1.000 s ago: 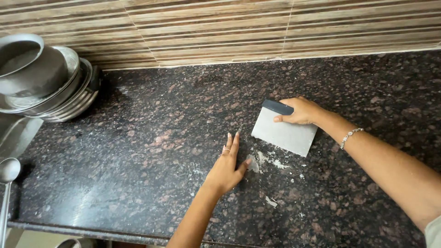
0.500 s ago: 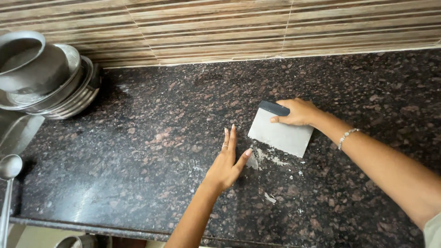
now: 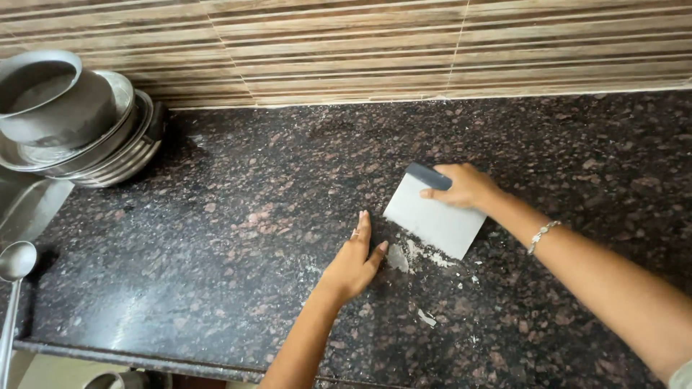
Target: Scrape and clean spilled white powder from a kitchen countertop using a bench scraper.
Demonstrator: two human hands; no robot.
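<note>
Now right hand (image 3: 467, 187) grips scraper (image 3: 435, 220); left hand (image 3: 355, 261) just beside, flat.

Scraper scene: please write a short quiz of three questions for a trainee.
1. True or false: the right hand holds the scraper by its dark handle.
2. Where does the left hand rest? A) on the bowls B) flat on the counter C) on the spoon
3. Fill in: the stacked metal bowls stand at the counter's far ____ corner.

Key: 1 true. 2 B, on the dark counter beside the white crumbs. 3 left.
</note>
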